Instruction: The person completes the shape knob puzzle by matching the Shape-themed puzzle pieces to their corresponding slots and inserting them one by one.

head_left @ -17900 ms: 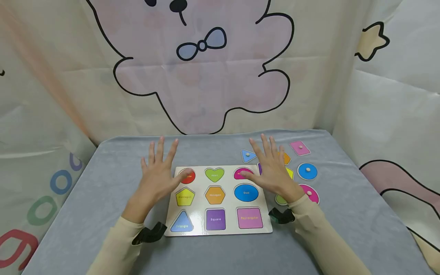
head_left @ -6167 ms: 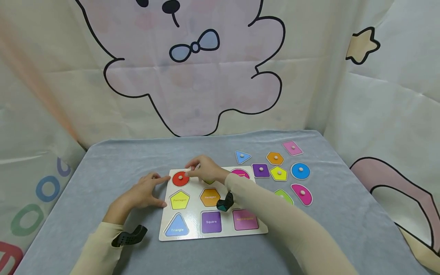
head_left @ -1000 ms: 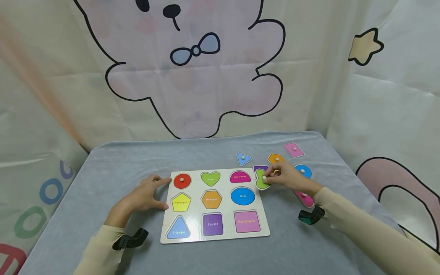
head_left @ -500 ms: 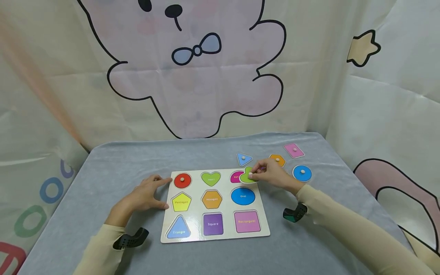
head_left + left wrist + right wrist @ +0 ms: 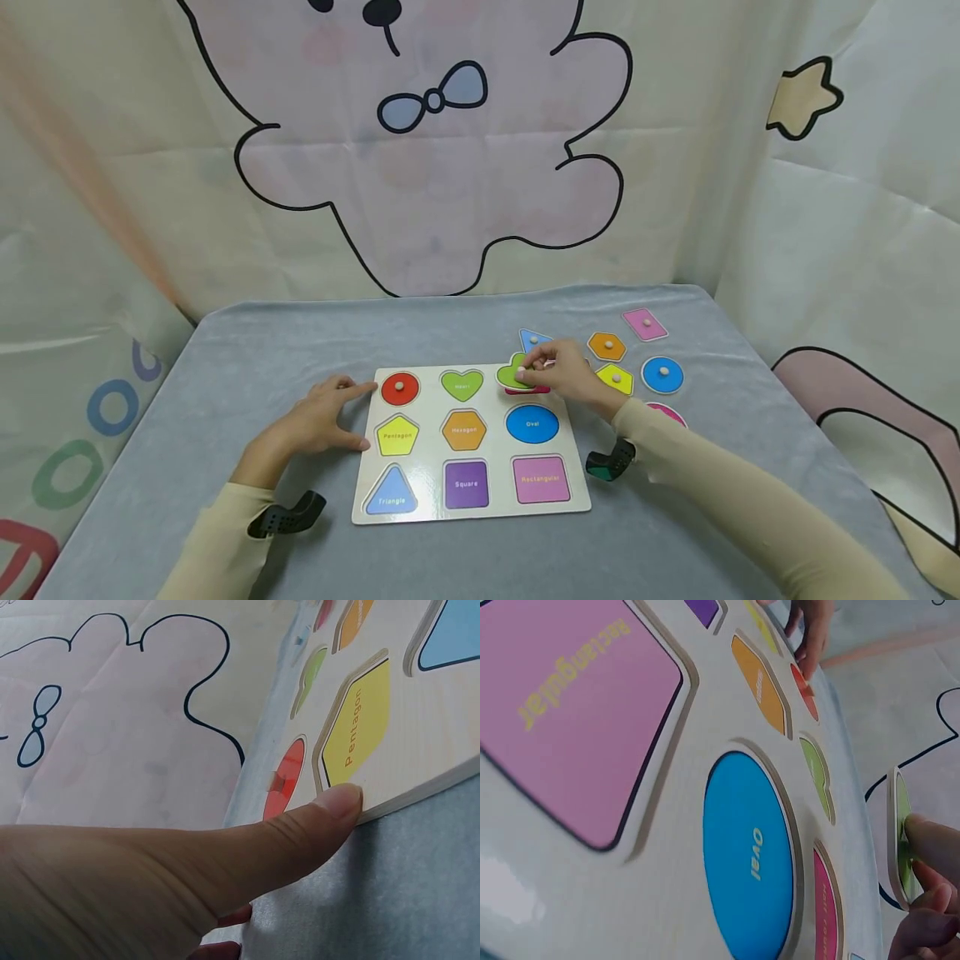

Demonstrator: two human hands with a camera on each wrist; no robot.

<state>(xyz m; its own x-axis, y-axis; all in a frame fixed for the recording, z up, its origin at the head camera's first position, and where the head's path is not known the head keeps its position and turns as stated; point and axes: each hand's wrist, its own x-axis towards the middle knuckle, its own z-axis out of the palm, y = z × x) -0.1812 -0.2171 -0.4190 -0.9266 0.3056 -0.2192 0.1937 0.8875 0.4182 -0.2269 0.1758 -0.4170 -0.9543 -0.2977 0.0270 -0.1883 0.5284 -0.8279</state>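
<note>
Here, red circle in board; right fingers pinch green heart

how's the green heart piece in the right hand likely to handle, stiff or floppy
The green heart piece is probably stiff: its edge looks thick and straight, unbent. It's likely light, since the right hand holds it up in a pinch.

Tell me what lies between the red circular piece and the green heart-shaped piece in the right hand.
In the head view, the green recess labelled Heart lies between the red piece and the heart piece in the right hand.
</note>
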